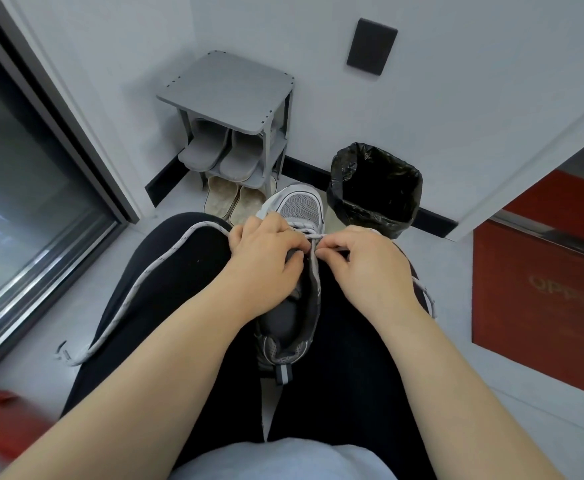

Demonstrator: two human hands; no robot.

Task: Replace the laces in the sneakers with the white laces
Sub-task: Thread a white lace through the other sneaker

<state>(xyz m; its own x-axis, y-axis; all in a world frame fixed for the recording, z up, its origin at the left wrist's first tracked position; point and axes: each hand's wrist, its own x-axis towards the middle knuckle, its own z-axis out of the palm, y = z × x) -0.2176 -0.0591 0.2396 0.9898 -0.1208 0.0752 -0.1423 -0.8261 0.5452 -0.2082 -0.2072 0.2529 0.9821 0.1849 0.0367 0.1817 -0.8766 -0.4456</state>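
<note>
White lace (145, 275) in right hand (366, 261), one sneaker (301, 206) in left hand (266, 252).

The sneaker (301, 206) is seen in grey honeycomb mesh edged with white, its lining dark grey. The lace (145, 271) is white, flecked with grey. The trousers (166, 306) are black, as are the bin bag (377, 188) and wall plate (372, 46). The rack (228, 95) and upper slippers (207, 150) are grey, the lower slippers (235, 202) beige, the box (540, 306) red.
</note>
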